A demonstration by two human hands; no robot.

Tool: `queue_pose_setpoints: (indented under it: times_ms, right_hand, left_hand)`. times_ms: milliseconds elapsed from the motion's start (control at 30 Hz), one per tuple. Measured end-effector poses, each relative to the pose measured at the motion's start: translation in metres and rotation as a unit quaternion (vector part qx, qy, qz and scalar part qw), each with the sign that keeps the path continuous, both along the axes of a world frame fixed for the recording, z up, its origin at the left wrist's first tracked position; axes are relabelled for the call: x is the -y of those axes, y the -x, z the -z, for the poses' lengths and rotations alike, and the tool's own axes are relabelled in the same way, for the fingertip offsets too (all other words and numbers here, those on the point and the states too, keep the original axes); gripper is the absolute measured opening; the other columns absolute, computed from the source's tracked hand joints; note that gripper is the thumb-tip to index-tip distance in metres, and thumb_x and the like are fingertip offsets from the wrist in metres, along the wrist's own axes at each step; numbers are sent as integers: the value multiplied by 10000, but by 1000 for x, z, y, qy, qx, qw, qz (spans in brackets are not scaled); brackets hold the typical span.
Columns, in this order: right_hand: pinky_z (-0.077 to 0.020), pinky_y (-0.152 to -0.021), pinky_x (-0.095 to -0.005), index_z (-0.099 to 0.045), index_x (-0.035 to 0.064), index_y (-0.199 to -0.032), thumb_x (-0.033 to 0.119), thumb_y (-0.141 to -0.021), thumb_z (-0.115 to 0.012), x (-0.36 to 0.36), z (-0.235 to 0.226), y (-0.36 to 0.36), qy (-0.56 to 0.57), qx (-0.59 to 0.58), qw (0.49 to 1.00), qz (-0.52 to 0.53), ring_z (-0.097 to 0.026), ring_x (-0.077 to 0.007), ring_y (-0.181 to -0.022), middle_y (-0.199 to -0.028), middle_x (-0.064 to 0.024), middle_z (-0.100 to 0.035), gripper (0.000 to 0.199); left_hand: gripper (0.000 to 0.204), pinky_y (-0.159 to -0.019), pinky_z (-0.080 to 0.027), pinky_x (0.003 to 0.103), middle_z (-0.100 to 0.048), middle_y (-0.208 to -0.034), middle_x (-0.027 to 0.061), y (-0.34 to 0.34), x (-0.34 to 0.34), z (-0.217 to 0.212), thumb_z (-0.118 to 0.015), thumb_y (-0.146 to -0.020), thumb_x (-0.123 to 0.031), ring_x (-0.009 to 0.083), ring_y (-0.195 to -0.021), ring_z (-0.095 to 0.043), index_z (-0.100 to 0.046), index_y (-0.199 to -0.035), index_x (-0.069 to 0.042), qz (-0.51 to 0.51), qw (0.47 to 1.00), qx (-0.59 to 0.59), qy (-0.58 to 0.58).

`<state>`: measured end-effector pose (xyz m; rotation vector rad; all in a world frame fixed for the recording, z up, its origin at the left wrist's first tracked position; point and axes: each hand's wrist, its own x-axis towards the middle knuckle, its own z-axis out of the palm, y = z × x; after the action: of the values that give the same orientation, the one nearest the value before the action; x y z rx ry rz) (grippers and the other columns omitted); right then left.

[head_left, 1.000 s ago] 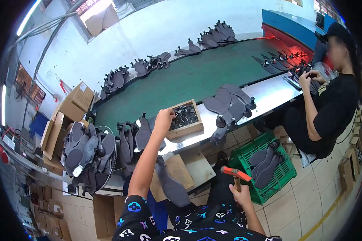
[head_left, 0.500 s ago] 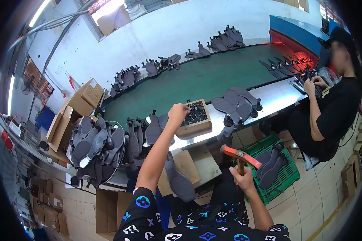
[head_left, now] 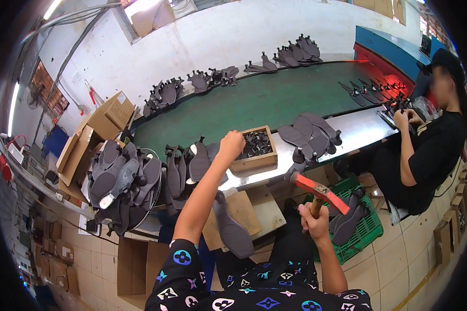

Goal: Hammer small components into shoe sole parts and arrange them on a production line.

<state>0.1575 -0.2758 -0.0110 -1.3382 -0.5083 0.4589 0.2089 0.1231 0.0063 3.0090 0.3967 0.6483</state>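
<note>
Head cam: left hand (head_left: 232,143) is reaching into wooden box (head_left: 254,149) of small dark parts, fingers curled shut w/ contents hidden, while right hand (head_left: 313,222) is gripping red hammer (head_left: 319,190) nearer, prob. fetching stage.

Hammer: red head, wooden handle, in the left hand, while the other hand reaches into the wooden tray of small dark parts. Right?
Wrong hand. The head view shows the hammer in the right hand; the left hand reaches into the wooden tray of small dark parts.
</note>
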Motion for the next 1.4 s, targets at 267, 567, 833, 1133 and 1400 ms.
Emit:
queue_pose_setpoints:
  times_ms: [267, 567, 833, 1133, 1400]
  right_hand:
    - [-326, -385, -212, -636, -8, -776, 128, -989, -600, -17, -37, -9, -31, 33, 999, 1, -436, -48, -408, -717, -75, -671, 255]
    - [-323, -390, -200, -705, -54, -1014, 136, -993, -625, -86, -110, 8, -91, 67, 993, -45, -427, -25, -409, -560, 21, -549, 207]
    - [-349, -396, -197, -684, -57, -1006, 108, -989, -610, -93, -119, 42, -103, 60, 988, -96, -453, -31, -441, -1031, -210, -730, 181]
    - [-348, -442, -175, -735, -13, -1040, 143, -953, -682, -94, -120, 56, -103, 72, 986, -111, -497, -6, -521, -883, -55, -744, 186]
    - [-387, -406, -193, -653, -63, -1009, 130, -963, -651, -86, -120, 67, -120, 85, 976, -159, -484, -38, -461, -1044, -247, -713, 199]
  left_hand:
    - [172, -656, -545, 300, -705, -804, 90, 50, 57, -56, -683, -916, -143, 151, -725, -687, -672, -939, 26, 14, 922, 104, 372]
    - [379, -573, -487, 199, -658, -937, 93, 170, 171, -114, -685, -891, 57, 92, -754, -625, -428, -1152, -38, 126, 788, 249, 548]
    - [314, -557, -506, 217, -670, -923, 118, 221, 195, -123, -670, -922, 29, 120, -735, -651, -389, -1022, -68, 109, 694, 345, 623]
    - [313, -589, -547, 241, -634, -918, 139, 234, 208, -112, -640, -924, 71, 145, -786, -664, -361, -986, -54, 133, 662, 413, 611]
    - [387, -737, -579, 292, -648, -976, 204, 247, 214, -104, -685, -855, 135, 217, -913, -696, -355, -987, -19, 164, 781, 455, 394]
